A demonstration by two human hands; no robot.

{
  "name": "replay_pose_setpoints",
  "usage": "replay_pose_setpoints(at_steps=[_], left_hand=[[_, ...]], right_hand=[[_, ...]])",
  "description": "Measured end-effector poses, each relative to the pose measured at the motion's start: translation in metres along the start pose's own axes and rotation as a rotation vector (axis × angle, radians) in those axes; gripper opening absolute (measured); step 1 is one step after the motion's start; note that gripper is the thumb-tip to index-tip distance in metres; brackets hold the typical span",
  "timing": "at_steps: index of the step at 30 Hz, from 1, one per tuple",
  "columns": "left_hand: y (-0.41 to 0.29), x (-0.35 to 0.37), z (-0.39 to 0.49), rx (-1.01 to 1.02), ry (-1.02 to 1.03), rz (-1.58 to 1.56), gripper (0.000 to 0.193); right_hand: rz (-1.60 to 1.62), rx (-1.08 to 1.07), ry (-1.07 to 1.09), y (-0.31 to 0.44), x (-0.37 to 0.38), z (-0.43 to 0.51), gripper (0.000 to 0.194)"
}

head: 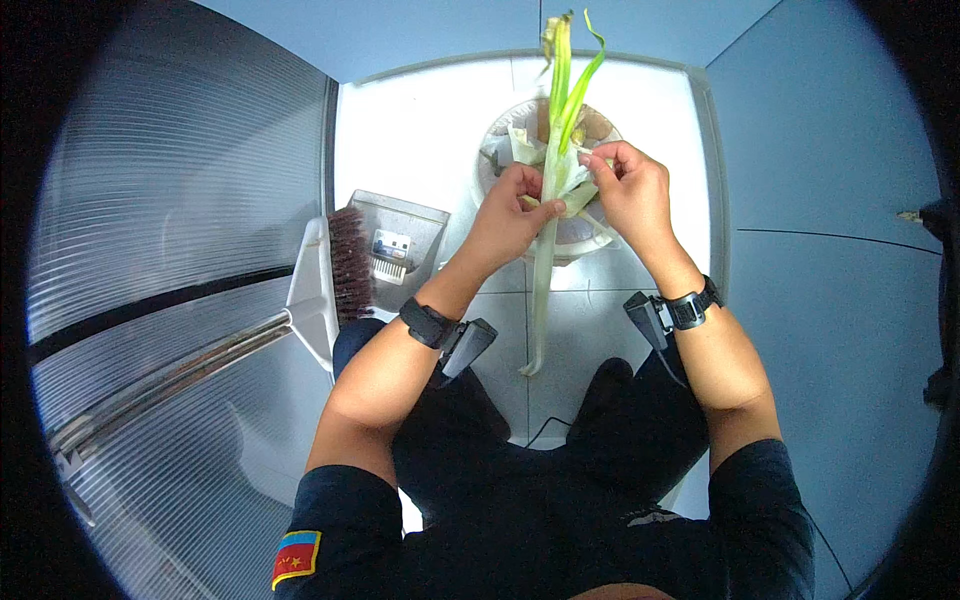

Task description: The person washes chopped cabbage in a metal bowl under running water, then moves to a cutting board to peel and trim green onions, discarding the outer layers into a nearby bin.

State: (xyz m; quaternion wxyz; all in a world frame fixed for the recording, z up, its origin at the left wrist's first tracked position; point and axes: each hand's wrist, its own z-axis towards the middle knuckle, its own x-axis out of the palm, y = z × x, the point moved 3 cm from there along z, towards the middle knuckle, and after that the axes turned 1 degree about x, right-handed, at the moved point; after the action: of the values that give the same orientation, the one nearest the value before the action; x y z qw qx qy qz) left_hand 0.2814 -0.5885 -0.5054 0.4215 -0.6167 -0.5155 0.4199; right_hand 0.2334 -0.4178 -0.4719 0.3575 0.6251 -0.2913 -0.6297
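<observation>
A long green onion hangs over a round waste bin, its green leaves pointing away from me and its pale root end towards my knees. My left hand grips the stalk near its middle, thumb across it. Beside the upper stalk, my right hand pinches a thin pale strip of its outer layer between thumb and forefinger. A loose leaf flap sticks out to the right below that. Inside the lined bin lie peelings and pale scraps, partly hidden by the onion and my hands.
To the left stand a broom with dark bristles and a grey dustpan bearing a label. A ribbed translucent panel closes the left side. Blue-grey panels rise at the right and back. A thin black cable lies between my legs.
</observation>
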Motion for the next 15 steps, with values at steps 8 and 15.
replay_pose_setpoints(at_steps=[8,15], left_hand=[[-0.005,-0.003,-0.005,-0.133,0.085,-0.245,0.029],[-0.001,-0.021,-0.005,-0.215,0.068,-0.500,0.027]], right_hand=[[0.104,-0.102,0.002,-0.007,0.005,0.001,0.008],[0.522,0.243,0.267,-0.011,0.013,-0.002,0.010]])
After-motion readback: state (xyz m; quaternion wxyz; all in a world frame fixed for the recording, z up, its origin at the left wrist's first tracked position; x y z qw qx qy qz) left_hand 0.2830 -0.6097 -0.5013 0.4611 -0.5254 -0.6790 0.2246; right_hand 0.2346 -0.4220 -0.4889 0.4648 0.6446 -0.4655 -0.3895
